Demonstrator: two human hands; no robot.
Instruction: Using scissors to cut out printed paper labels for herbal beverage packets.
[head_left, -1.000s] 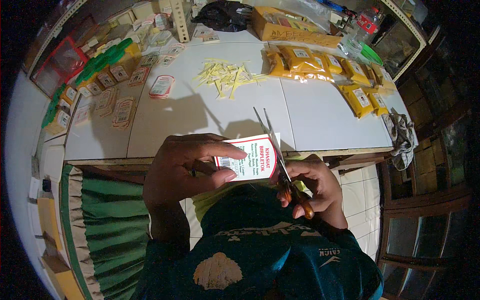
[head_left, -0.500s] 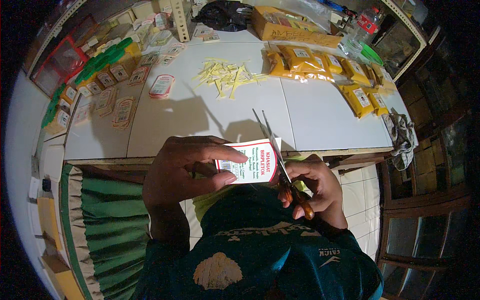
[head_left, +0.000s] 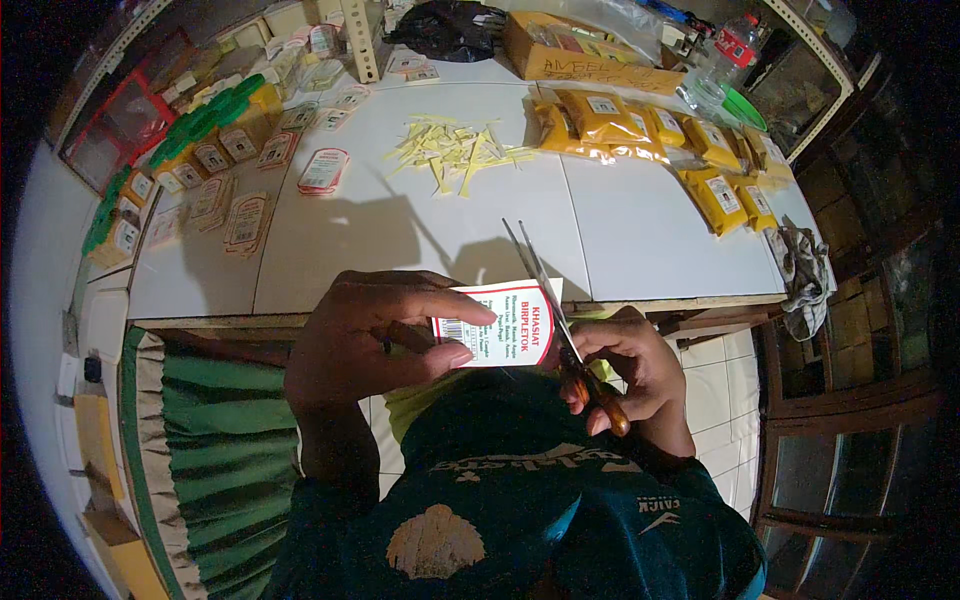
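Near the table's front edge, my left hand [head_left: 365, 330] grips a white printed paper label [head_left: 505, 324] with a red curved border, fingers over its face and thumb along its lower part. My right hand [head_left: 640, 370] holds scissors [head_left: 590, 390] with brown handles, the long metal blades angled up across the label's right end, slightly apart at the tips. Beyond them on the white tiled table [head_left: 370, 250] lie a pile of thin pale-yellow paper trimmings [head_left: 450, 152] and a stack of red-bordered labels [head_left: 322, 171].
Filled yellow pouches [head_left: 715, 200], a cardboard box [head_left: 590, 65], a plastic bottle [head_left: 715, 80] and a crumpled cloth [head_left: 800, 280] occupy the back and right. Green-lidded containers [head_left: 220, 130] and loose labels line the left. A black bag [head_left: 445, 30] lies at the back; a green curtain [head_left: 220, 450] hangs below.
The label and the scissor blades dropped slightly toward me from a second ago to half a second ago. Since then they have barely moved, and both hands keep their grips.
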